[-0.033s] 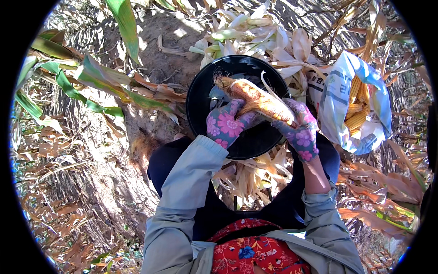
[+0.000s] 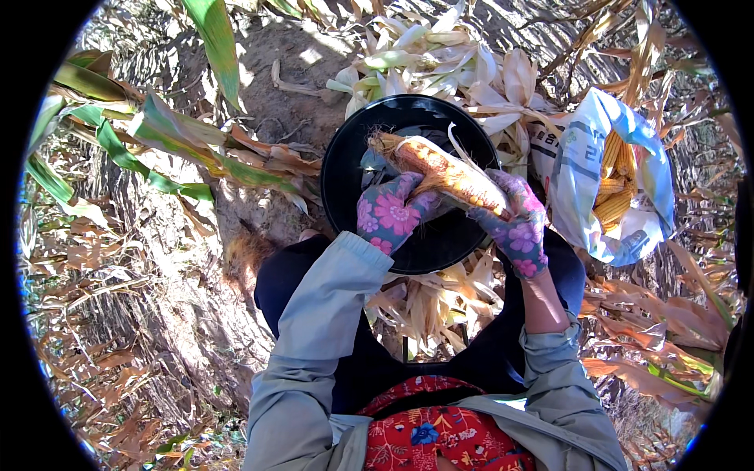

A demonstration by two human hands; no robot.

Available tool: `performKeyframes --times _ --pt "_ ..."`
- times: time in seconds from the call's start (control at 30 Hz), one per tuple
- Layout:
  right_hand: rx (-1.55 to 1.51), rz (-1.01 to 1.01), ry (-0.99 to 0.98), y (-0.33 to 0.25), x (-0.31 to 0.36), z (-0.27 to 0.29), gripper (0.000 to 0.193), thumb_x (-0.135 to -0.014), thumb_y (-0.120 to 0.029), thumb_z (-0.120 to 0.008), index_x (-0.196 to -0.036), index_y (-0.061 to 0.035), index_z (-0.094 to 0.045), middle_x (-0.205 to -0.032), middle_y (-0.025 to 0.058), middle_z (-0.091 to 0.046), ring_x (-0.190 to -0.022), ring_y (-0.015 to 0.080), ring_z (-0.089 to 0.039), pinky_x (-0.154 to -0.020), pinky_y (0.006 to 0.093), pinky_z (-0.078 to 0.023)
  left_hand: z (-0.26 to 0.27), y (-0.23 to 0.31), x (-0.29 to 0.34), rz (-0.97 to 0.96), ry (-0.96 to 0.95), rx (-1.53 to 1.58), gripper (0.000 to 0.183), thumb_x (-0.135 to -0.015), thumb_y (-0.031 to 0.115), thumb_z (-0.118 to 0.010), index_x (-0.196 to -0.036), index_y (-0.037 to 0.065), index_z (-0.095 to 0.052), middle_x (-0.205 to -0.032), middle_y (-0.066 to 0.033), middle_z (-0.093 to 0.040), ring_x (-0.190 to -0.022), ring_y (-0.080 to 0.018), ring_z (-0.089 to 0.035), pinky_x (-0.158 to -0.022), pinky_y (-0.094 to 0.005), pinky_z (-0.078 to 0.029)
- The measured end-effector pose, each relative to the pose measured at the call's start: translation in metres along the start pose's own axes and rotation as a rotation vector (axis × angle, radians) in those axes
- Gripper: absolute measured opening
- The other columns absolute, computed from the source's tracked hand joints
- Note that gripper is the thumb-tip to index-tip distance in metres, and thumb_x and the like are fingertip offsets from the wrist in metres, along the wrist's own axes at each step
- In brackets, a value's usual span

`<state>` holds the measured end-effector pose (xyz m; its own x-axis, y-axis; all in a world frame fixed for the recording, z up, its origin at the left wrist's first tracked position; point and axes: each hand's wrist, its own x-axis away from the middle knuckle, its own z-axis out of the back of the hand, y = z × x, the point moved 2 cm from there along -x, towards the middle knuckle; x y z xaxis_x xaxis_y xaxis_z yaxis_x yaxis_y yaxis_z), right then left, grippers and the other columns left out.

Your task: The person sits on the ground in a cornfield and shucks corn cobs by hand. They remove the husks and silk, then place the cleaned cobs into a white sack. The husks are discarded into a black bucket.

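Observation:
Over a round black tub (image 2: 333, 208) I hold an ear of corn (image 2: 449, 171) slantwise, its silk-covered tip up to the left. Pale husk strips still cling to its far side, and dry brown silk lies along the kernels. My left hand (image 2: 393, 210), in a grey glove with pink flowers, is closed round the underside near the tip. My right hand (image 2: 514, 220), gloved alike, grips the lower right end. Parts of the fingers of both hands are hidden by the ear.
A white and blue plastic sack (image 2: 573, 180) at the right holds several husked yellow ears (image 2: 616, 180). Loose husks (image 2: 440, 59) are heaped beyond the tub, and more husks (image 2: 436, 306) lie between my knees. Corn leaves (image 2: 173, 141) reach in from the left over bare soil.

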<state>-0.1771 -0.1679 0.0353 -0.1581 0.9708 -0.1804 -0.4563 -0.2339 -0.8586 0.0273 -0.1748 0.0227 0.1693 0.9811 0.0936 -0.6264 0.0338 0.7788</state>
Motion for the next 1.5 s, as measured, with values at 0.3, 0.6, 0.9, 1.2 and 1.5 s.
performKeyframes --times 0.3,0.6,0.9,1.2,1.5 --pt "0.137 0.058 0.096 -0.007 -0.003 -0.001 0.051 -0.060 -0.016 -0.077 -0.104 -0.0017 -0.056 -0.095 0.0139 -0.059 -0.085 0.0264 -0.060 -0.076 0.0313 -0.048 0.002 0.016 0.007 0.064 -0.207 0.854 0.020 -0.083 0.016 -0.059 -0.098 0.004 -0.062 -0.081 -0.0013 -0.057 -0.069 -0.0057 -0.053 -0.059 -0.0195 -0.042" --pt "-0.537 -0.254 -0.005 0.014 -0.001 -0.018 0.050 -0.070 -0.017 -0.072 -0.111 0.0012 -0.050 -0.098 0.0114 -0.058 -0.091 0.0185 -0.057 -0.081 0.0290 -0.044 -0.008 -0.004 -0.002 -0.114 0.086 0.763 0.016 -0.085 0.014 -0.056 -0.098 0.005 -0.058 -0.100 -0.0044 -0.056 -0.094 -0.0108 -0.050 -0.083 -0.0242 -0.041" --pt "-0.295 -0.213 0.072 0.036 0.011 -0.043 0.024 -0.088 -0.015 -0.044 -0.105 -0.0011 -0.053 -0.089 0.0088 -0.059 -0.082 0.0138 -0.055 -0.074 0.0259 -0.044 -0.023 -0.002 0.003 0.130 -0.088 1.468 0.018 -0.085 0.013 -0.055 -0.100 0.003 -0.055 -0.099 -0.0063 -0.058 -0.092 -0.0150 -0.055 -0.085 -0.0298 -0.044" --pt "-0.879 -0.562 0.300 0.038 0.001 -0.043 0.023 -0.087 -0.024 -0.054 -0.097 -0.0039 -0.058 -0.089 0.0018 -0.059 -0.076 0.0073 -0.054 -0.067 0.0215 -0.045 0.009 -0.002 0.004 0.101 -0.144 1.608 0.019 -0.086 0.016 -0.051 -0.099 0.002 -0.053 -0.086 -0.0092 -0.057 -0.075 -0.0210 -0.058 -0.065 -0.0355 -0.051" --pt "-0.849 -0.632 0.328 0.015 0.000 -0.021 0.020 -0.081 -0.023 -0.062 -0.091 -0.0069 -0.058 -0.073 0.0019 -0.060 -0.054 0.0081 -0.056 -0.043 0.0184 -0.043 0.113 -0.066 0.036 0.098 0.790 1.207 0.021 -0.084 0.017 -0.054 -0.095 0.000 -0.054 -0.079 -0.0106 -0.059 -0.068 -0.0216 -0.059 -0.063 -0.0325 -0.050"
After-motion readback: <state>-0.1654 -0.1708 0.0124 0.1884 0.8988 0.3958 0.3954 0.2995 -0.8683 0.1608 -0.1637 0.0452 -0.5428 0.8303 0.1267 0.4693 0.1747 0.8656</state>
